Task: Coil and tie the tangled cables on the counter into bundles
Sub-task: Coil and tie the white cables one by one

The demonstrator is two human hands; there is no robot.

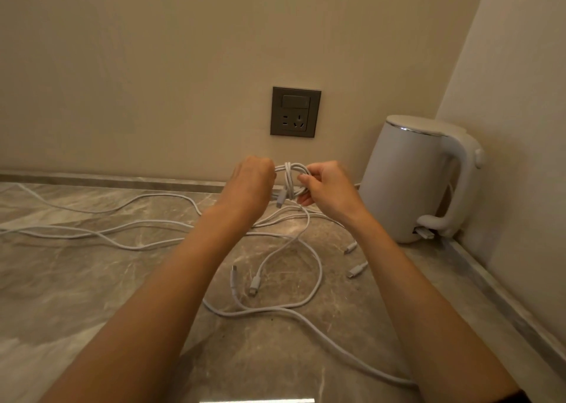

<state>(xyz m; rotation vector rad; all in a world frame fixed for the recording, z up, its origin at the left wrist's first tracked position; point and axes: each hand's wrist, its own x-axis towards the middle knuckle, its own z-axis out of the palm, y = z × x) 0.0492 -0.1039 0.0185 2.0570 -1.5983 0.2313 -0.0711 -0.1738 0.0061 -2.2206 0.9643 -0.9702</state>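
A coiled white cable bundle [289, 179] hangs in the air between my hands, above the back of the counter. A turn of cable is wrapped across its middle and a plug dangles below it. My left hand [252, 182] grips the bundle's left end in a fist. My right hand [326, 185] pinches its right end with curled fingers. A loose tail drops from the bundle to a plug [254, 286] on the counter. More loose white cables [137, 243] sprawl over the marble counter [76, 295], several with plugs.
A white electric kettle [419, 179] stands at the back right corner, close to my right hand. A grey wall socket [295, 112] sits on the wall just above the bundle. Two loose plugs [355, 269] lie near the kettle.
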